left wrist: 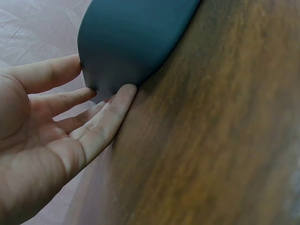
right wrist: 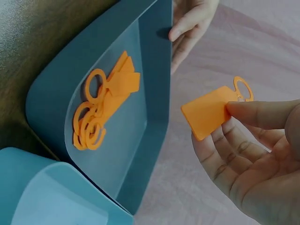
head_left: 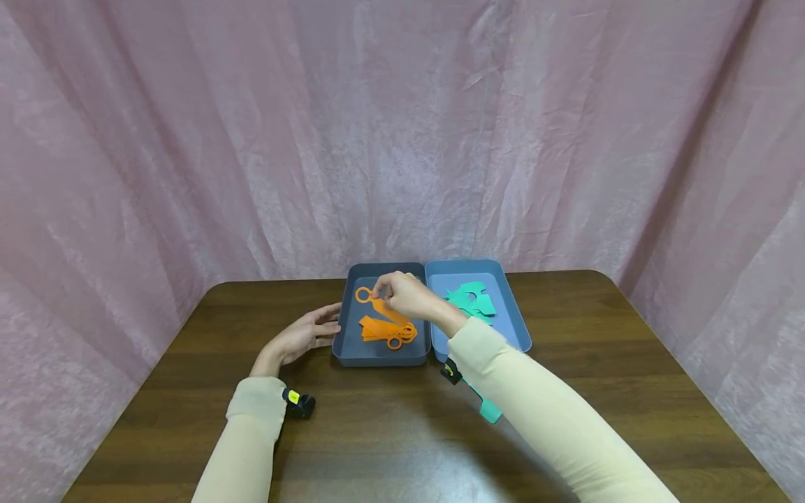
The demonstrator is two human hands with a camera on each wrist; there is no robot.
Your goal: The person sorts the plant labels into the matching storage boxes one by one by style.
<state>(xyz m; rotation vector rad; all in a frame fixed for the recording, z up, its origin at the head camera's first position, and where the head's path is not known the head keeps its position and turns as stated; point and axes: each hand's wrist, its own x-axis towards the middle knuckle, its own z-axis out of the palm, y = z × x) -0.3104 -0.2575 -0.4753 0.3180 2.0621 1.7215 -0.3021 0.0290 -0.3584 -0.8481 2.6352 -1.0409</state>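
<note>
My right hand [head_left: 405, 293] is over the dark grey tray [head_left: 377, 360], pinching a flat orange tag [right wrist: 206, 112] with a ring at one end between thumb and fingers. Several more orange ring tags [right wrist: 123, 84] lie in an overlapping pile inside that tray. With fingers extended, my left hand [head_left: 308, 334] touches the tray's left outer wall. In the left wrist view its fingertips [left wrist: 125, 91] rest against the tray corner, near the tabletop.
A light blue tray [head_left: 517, 328] stands beside the grey one on the right, holding several green tags [head_left: 474, 300]. Another green tag [head_left: 490, 411] lies on the wooden table [head_left: 352, 433], partly behind my right sleeve. A pink curtain [head_left: 402, 140] hangs behind the table.
</note>
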